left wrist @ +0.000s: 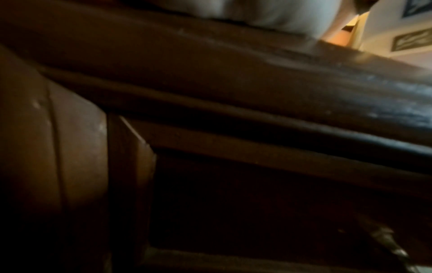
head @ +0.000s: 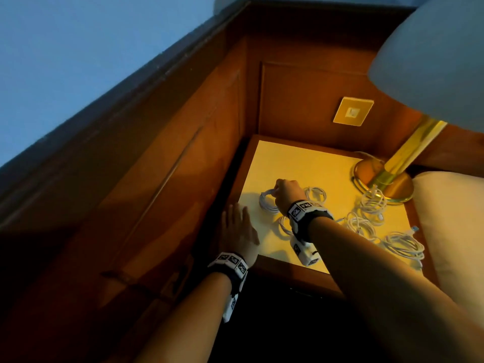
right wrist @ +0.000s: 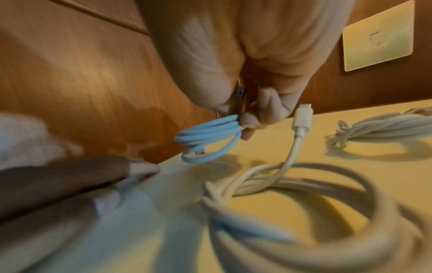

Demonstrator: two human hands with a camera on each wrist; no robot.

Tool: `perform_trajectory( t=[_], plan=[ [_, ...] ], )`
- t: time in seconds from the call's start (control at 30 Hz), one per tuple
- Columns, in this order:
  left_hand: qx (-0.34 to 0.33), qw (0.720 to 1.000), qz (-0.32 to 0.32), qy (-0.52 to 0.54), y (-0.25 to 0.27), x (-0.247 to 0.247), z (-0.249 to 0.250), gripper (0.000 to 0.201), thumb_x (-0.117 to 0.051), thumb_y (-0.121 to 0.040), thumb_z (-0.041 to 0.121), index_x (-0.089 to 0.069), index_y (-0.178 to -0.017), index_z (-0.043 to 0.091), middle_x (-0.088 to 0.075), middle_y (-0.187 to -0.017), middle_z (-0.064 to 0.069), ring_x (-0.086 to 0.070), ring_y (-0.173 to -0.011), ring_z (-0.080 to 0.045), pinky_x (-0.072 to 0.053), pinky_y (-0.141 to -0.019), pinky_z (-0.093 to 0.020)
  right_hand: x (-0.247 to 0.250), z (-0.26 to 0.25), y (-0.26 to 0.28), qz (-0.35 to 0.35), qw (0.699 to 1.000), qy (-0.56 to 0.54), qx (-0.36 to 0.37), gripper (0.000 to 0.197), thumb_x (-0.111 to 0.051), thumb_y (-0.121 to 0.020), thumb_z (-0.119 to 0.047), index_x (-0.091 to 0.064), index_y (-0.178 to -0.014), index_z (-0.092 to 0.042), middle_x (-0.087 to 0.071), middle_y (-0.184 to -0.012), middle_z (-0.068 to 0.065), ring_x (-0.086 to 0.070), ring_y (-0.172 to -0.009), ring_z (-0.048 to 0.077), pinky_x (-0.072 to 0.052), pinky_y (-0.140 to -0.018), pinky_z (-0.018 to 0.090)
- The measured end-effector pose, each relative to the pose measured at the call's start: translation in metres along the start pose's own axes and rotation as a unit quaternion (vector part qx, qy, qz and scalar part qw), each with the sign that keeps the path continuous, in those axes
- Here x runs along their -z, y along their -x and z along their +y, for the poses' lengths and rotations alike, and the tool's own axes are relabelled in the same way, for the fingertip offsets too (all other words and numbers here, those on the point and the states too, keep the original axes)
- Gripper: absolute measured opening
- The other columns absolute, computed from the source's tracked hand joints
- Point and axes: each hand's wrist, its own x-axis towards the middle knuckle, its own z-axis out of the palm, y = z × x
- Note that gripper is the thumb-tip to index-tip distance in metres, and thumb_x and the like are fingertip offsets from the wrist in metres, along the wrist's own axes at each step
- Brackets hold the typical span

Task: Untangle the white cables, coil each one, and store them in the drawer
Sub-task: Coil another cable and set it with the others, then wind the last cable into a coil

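Note:
My right hand [head: 275,191] pinches one coiled white cable [head: 266,203] at the left of the nightstand top [head: 301,163]; up close the fingertips [right wrist: 247,122] clamp the coil [right wrist: 205,136] just above the surface. My left hand [head: 237,218] lies flat with straight fingers on the top's left front edge, and its fingers [right wrist: 131,171] show beside the coil. Two more coils lie nearby [head: 317,193] [head: 284,226]. Loose tangled white cables [head: 372,205] spread to the right. The left wrist view shows only the dark drawer front [left wrist: 257,203].
A brass lamp base [head: 382,179] stands at the back right, its shade [head: 432,61] overhanging. Wood panelling [head: 157,166] walls the left and back, with a wall plate [head: 353,111]. A pillow [head: 458,218] borders the right. A metal handle [left wrist: 385,240] shows on the drawer front.

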Motion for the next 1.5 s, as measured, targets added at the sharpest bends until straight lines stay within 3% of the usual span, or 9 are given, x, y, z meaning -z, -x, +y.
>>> perform_trajectory(
  t=[0.17,0.3,0.57,0.73,0.87,1.0,1.13,1.27,1.5],
  plan=[
    [0.01,1.0,0.022,-0.021,0.001,0.0,0.003,0.067,-0.026,-0.086,0.03,-0.044,-0.146,0.006,-0.039,-0.155,-0.021,-0.03,-0.147,-0.037,-0.021,-0.121,-0.052,-0.003,-0.001,-0.005,-0.037,0.997,0.064,0.032,0.025,-0.046,-0.097,-0.008,-0.06,-0.117,-0.002,-0.058,-0.115,0.02,-0.06,-0.1,0.038,-0.048,-0.074,0.04],
    [0.002,0.999,0.041,-0.005,0.004,0.002,0.006,0.069,-0.024,-0.084,0.028,-0.045,-0.145,0.004,-0.041,-0.153,-0.023,-0.032,-0.146,-0.039,-0.023,-0.12,-0.053,-0.007,-0.007,0.007,-0.039,0.98,0.174,0.091,0.04,-0.035,-0.099,-0.033,-0.056,-0.127,-0.013,-0.054,-0.124,0.016,-0.048,-0.114,0.036,-0.045,-0.089,0.043],
    [-0.021,0.999,0.043,-0.02,0.001,-0.005,0.001,0.069,-0.028,-0.085,0.031,-0.046,-0.145,0.0,-0.043,-0.15,-0.028,-0.036,-0.143,-0.043,-0.026,-0.119,-0.057,-0.024,-0.012,0.021,-0.038,0.967,0.235,0.092,0.041,-0.048,-0.096,-0.015,-0.047,-0.135,-0.005,-0.046,-0.135,0.017,-0.043,-0.123,0.037,-0.041,-0.099,0.044],
    [-0.018,0.999,0.037,-0.005,-0.003,-0.003,0.003,0.073,-0.023,-0.085,0.036,-0.048,-0.143,0.001,-0.043,-0.151,-0.027,-0.035,-0.144,-0.043,-0.024,-0.12,-0.056,-0.014,-0.004,0.032,0.005,0.985,0.156,0.075,0.055,-0.064,-0.092,-0.039,-0.048,-0.136,-0.01,-0.044,-0.141,0.015,-0.04,-0.13,0.036,-0.04,-0.103,0.046],
    [-0.02,0.999,0.024,-0.025,-0.007,-0.007,0.003,0.074,-0.027,-0.084,0.037,-0.046,-0.144,-0.001,-0.039,-0.153,-0.026,-0.031,-0.146,-0.044,-0.017,-0.121,-0.059,0.014,0.031,0.053,0.091,0.992,0.084,0.018,0.046,-0.056,-0.097,-0.042,-0.057,-0.127,-0.007,-0.054,-0.13,0.016,-0.045,-0.122,0.037,-0.043,-0.098,0.046],
    [-0.034,0.999,-0.001,-0.041,0.0,-0.013,0.019,0.066,-0.037,-0.098,0.031,-0.023,-0.156,0.004,-0.014,-0.166,-0.018,-0.005,-0.154,-0.034,0.003,-0.123,-0.054,0.046,0.098,0.068,0.139,0.985,0.042,-0.098,0.038,-0.056,-0.097,-0.033,-0.059,-0.12,-0.004,-0.056,-0.123,0.021,-0.047,-0.117,0.041,-0.044,-0.094,0.047],
    [0.009,1.0,0.004,-0.017,0.006,-0.021,0.04,0.065,-0.032,-0.101,0.03,-0.015,-0.158,0.004,-0.004,-0.167,-0.018,0.001,-0.154,-0.034,0.001,-0.124,-0.052,0.069,0.156,0.068,0.144,0.959,-0.005,-0.243,0.04,-0.058,-0.096,-0.03,-0.056,-0.121,0.001,-0.051,-0.128,0.026,-0.046,-0.12,0.046,-0.044,-0.095,0.049],
    [0.011,1.0,0.028,-0.007,0.006,-0.025,0.042,0.068,-0.022,-0.095,0.033,-0.025,-0.156,0.002,-0.014,-0.165,-0.02,-0.006,-0.154,-0.036,-0.003,-0.124,-0.053,0.072,0.186,0.059,0.116,0.939,-0.071,-0.315,0.038,-0.06,-0.095,-0.03,-0.061,-0.115,0.003,-0.061,-0.123,0.027,-0.058,-0.111,0.045,-0.05,-0.086,0.046],
    [0.005,0.998,0.056,-0.002,0.004,-0.028,0.039,0.062,-0.036,-0.097,0.03,-0.035,-0.151,0.001,-0.025,-0.162,-0.021,-0.017,-0.152,-0.038,-0.008,-0.124,-0.053,0.078,0.195,0.051,0.175,0.914,-0.164,-0.328,0.032,-0.063,-0.093,-0.022,-0.064,-0.108,0.007,-0.063,-0.116,0.026,-0.061,-0.09,0.041,-0.041,-0.067,0.036]
  ],
)
